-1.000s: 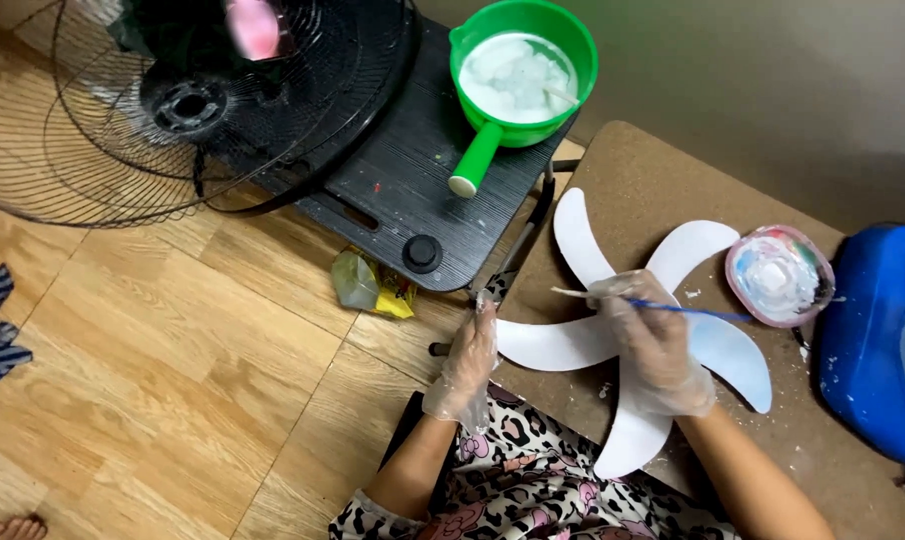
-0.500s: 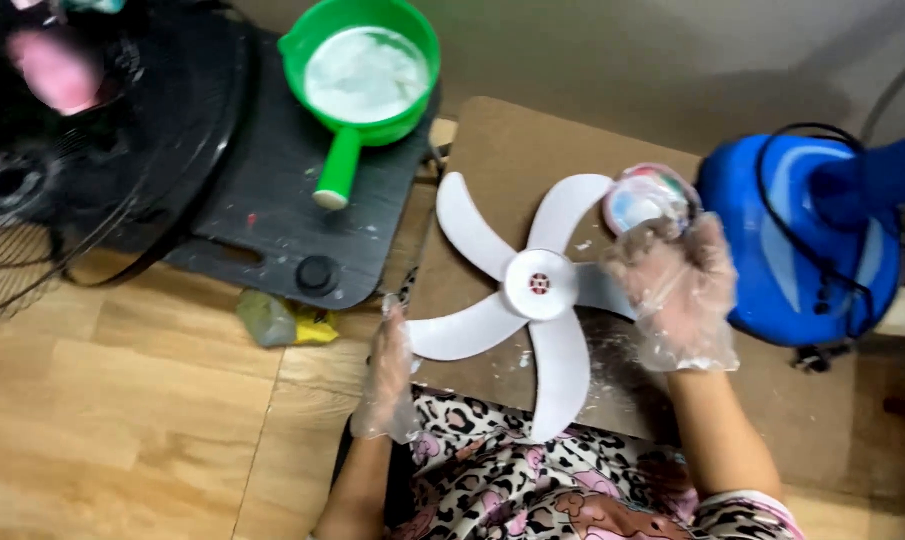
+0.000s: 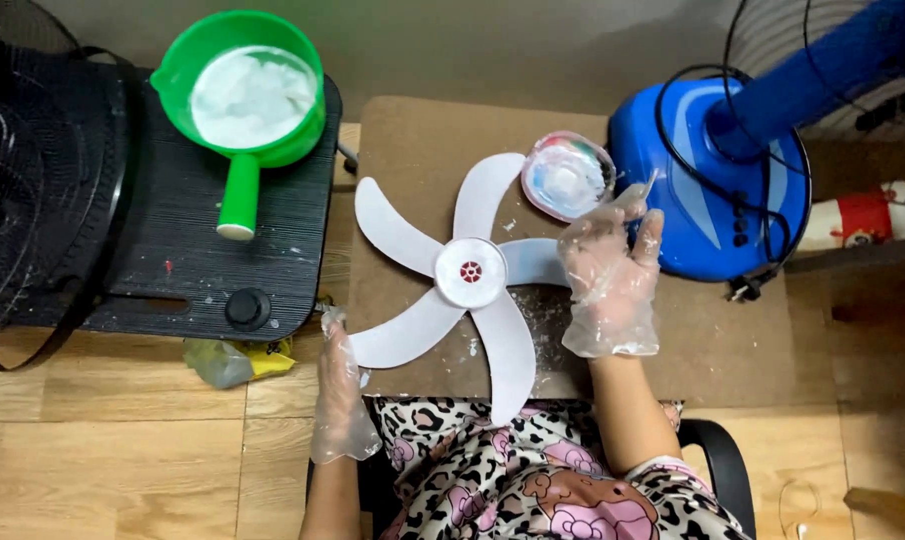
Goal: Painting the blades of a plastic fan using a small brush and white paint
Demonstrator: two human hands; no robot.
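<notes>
Fan blade (image 3: pixel 470 272), white with five vanes and a red-marked hub, is lying flat on the brown tabletop (image 3: pixel 413 140) while the gloved left hand (image 3: pixel 341 392) is steadying one vane's tip with flat, spread fingers. The right hand (image 3: pixel 611 280) is pinching a thin brush (image 3: pixel 641 192) at the small bowl (image 3: pixel 567 176), seemingly loading it; the next stroke calls for bringing it onto a vane.

Light is even and soft, fairly bright, falling from above. Shadows stay faint under the white fan blade (image 3: pixel 470 272). The green pan (image 3: pixel 245 95) shows mild glare. The centre is sharp; the far corners darken and bend slightly.
</notes>
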